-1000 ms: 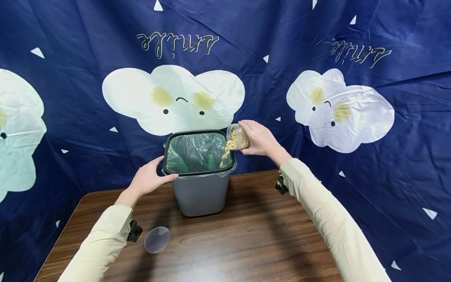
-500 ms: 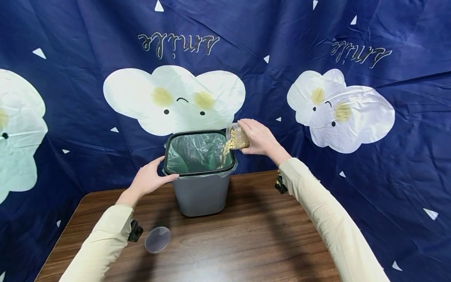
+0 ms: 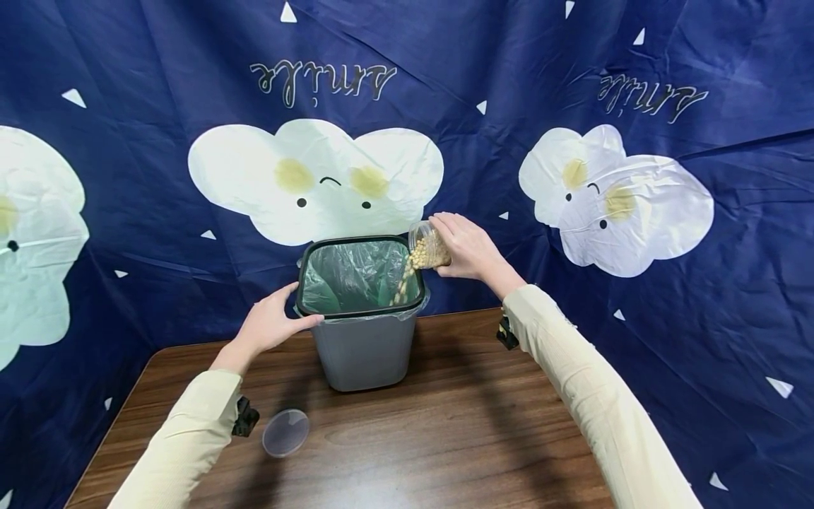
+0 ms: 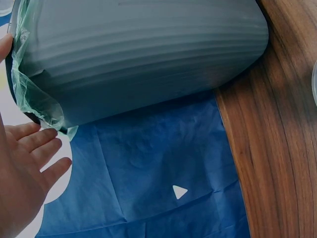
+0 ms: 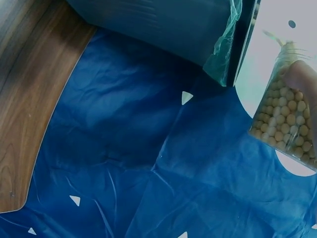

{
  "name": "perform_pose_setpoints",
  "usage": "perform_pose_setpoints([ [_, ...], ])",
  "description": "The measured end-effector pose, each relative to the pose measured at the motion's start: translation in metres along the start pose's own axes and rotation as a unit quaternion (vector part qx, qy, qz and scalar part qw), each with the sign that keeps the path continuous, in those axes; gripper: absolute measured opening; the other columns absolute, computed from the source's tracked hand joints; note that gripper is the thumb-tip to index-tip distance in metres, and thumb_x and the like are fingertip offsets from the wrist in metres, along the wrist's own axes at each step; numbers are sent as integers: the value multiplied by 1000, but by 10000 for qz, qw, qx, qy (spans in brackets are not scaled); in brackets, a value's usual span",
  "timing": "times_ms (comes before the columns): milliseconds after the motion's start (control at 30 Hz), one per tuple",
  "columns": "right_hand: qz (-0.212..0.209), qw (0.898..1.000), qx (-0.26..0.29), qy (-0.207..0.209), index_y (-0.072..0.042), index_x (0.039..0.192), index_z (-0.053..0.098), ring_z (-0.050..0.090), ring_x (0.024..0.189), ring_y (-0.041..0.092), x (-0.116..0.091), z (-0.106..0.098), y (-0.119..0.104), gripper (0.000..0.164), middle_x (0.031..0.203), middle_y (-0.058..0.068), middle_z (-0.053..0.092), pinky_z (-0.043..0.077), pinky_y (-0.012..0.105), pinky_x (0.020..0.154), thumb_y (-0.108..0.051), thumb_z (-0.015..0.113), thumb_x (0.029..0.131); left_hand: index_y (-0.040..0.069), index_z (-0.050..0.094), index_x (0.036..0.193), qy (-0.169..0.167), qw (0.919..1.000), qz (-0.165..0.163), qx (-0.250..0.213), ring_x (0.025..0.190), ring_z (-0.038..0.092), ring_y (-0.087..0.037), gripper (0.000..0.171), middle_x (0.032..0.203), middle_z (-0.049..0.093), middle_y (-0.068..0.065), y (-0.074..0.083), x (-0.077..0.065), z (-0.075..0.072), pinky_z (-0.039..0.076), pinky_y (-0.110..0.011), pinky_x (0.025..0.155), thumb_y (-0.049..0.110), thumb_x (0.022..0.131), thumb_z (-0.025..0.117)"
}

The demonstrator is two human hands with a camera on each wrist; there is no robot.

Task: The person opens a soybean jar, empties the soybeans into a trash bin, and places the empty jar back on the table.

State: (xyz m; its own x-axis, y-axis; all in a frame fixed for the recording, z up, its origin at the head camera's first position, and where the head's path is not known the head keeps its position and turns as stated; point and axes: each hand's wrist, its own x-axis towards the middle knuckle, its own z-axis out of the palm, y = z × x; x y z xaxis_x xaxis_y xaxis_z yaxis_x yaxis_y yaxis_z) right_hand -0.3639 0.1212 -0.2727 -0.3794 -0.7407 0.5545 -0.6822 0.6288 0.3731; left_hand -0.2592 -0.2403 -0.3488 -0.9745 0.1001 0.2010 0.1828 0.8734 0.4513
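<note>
right hand (image 3: 469, 249): fingers clamped round jar (image 3: 436, 249), mouth tipped left of them | beans (image 3: 417, 256): falling into bin (image 3: 365, 353) | left hand (image 3: 268, 323): fingers apart, touching bin

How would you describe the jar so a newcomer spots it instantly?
Find the gray bin on the wooden table. At its upper right in the head view, the right hand holds the tilted jar. Only it is see-through with pale round beans inside, some pouring out.
</note>
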Motion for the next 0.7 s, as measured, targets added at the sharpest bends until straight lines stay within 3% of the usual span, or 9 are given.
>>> perform_pose_setpoints([
  [700,-195,9995,44,229,6,127,43,41,121,32,1,7,-1,86,128,21,47,27,36,106,-33,77,58,-3,32,138,96,9999,31,14,115,43,-44,99,134,41,-27,-4,3,3,36,-56,91,66,72,59],
])
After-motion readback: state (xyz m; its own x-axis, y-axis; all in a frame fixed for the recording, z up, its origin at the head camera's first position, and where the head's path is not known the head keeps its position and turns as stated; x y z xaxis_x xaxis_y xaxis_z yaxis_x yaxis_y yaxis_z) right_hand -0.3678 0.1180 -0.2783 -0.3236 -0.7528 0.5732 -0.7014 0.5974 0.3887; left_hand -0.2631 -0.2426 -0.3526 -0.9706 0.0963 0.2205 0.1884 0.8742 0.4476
